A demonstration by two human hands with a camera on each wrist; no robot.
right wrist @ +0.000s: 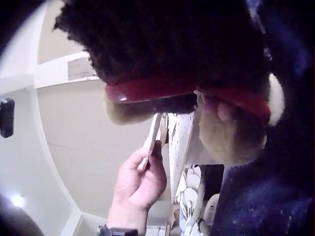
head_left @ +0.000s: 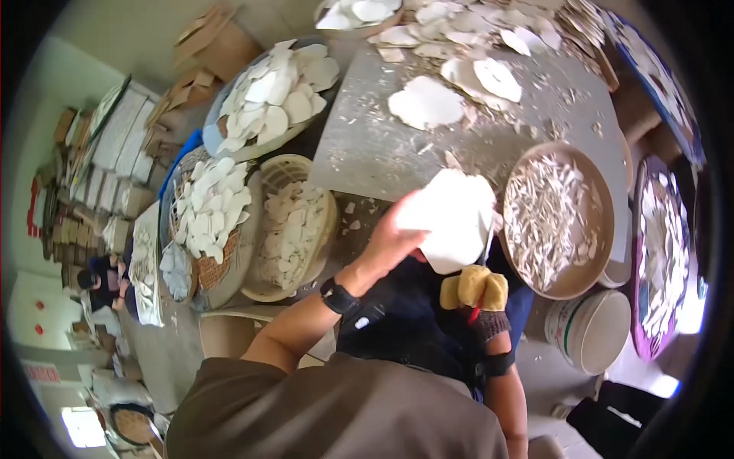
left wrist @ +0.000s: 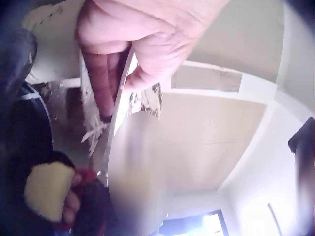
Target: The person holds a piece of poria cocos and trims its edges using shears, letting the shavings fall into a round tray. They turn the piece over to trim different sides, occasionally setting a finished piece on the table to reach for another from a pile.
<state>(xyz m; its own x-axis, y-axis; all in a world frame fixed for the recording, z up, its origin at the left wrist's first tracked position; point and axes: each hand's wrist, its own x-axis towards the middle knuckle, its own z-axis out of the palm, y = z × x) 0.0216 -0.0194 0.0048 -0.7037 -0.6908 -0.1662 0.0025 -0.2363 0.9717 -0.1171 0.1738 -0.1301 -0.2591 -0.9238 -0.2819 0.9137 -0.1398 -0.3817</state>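
Observation:
My bare left hand [head_left: 394,236] pinches a flat white slab [head_left: 459,218] with an irregular outline, above my lap. The left wrist view shows this slab edge-on, between the thumb and fingers. Close below its near right edge is my right hand [head_left: 475,294], in a dark knit glove with yellow finger covers. Its fingers curl round a tool with glossy red grips [right wrist: 152,92]; I cannot tell what kind, since the hand hides most of it.
A round basin [head_left: 604,260] of white slivers stands right of the slab. More white pieces [head_left: 424,103] and crumbs lie on the grey table [head_left: 352,145]. Left are a basket [head_left: 332,222] of small pieces and heaped slabs [head_left: 275,92]. A white bucket [head_left: 604,333] stands below the basin.

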